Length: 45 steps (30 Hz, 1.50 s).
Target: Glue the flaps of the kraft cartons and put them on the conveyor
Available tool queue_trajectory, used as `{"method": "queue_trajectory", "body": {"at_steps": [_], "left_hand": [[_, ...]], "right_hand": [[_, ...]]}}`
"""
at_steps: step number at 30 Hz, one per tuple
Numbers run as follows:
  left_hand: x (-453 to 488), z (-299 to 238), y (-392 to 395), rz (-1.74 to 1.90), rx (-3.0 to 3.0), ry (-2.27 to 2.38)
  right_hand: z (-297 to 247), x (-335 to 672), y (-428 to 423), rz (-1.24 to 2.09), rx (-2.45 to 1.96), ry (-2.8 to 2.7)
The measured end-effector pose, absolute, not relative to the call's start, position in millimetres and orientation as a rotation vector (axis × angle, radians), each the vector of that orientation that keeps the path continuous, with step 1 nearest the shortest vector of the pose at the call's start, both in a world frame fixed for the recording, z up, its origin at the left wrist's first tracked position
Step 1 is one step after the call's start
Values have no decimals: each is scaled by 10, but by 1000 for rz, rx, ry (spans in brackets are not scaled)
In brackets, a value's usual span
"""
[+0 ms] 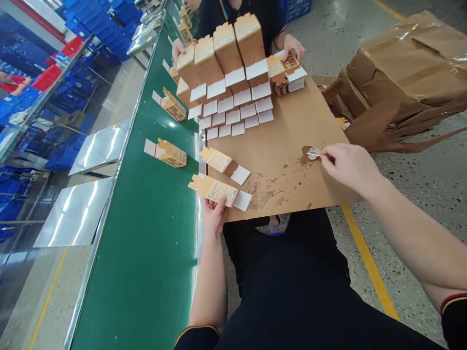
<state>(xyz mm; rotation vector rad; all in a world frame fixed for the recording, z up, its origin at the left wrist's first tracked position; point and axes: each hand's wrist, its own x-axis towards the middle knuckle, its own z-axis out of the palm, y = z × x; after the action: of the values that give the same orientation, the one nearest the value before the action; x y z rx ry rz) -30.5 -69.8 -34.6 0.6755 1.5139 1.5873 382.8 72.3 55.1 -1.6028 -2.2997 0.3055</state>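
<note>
My left hand is closed on the lower end of a tan printed carton, whose white flap sticks out to the right. Just beyond it lies a similar carton with its white flap open. My right hand pinches a small translucent, spoon-like piece over a dark wet patch on the brown cardboard sheet. The exact kind of this piece is too small to tell. Wet-looking smears and spots mark the sheet between my hands.
Stacked cartons with white flaps rise at the sheet's far side. A person across has one hand on flat cartons. More cartons stand on the green conveyor belt at left. A large brown paper-wrapped bundle is at right.
</note>
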Motion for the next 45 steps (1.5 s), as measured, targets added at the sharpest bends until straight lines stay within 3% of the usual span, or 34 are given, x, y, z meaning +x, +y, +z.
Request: {"method": "queue_trajectory", "body": {"at_steps": [6,13,39,45], "left_hand": [[-345,-333,-700,1517,670,1529],[-247,-292,-716,1523,717,1581],[512,-434,-852,1586,1032,1897],[-256,-197,-1063,1797,954,2023]], "right_hand": [[-9,2832,-235,830,-973,-2273],[-401,2266,-305,848,-928,-2338],[-103,2984,-546,919,-1147,-1778],[-44,3136,-555,816,-1161,-1697]]}}
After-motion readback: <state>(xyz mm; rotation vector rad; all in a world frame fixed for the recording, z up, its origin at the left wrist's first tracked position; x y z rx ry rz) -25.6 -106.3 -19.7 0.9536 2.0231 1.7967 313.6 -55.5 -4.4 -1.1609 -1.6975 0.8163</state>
